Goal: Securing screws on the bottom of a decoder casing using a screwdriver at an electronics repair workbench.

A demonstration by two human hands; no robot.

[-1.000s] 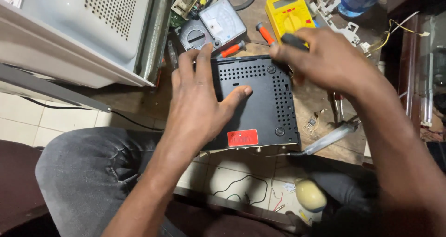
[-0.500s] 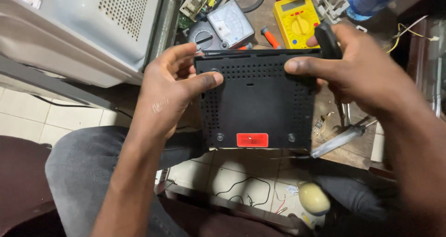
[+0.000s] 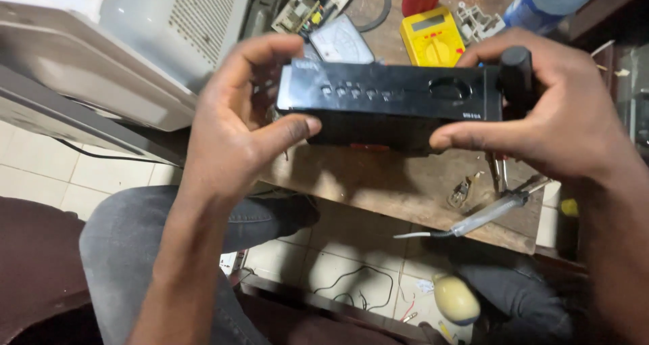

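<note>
Two meters, a yellow multimeter (image 3: 433, 35) and a grey analog meter (image 3: 341, 42), lie on the wooden bench (image 3: 399, 182) behind the black set-top box (image 3: 392, 101). I see my left hand (image 3: 233, 125) clamping the box's left end above the bench, thumb underneath. My right hand (image 3: 547, 115) grips the right end with a black tool handle (image 3: 517, 78) pinned against it.

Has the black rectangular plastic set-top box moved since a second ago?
Yes. The black rectangular plastic set-top box has been lifted off the wooden workbench and tipped up, front button panel now facing the camera, held between left hand and right hand.
</note>
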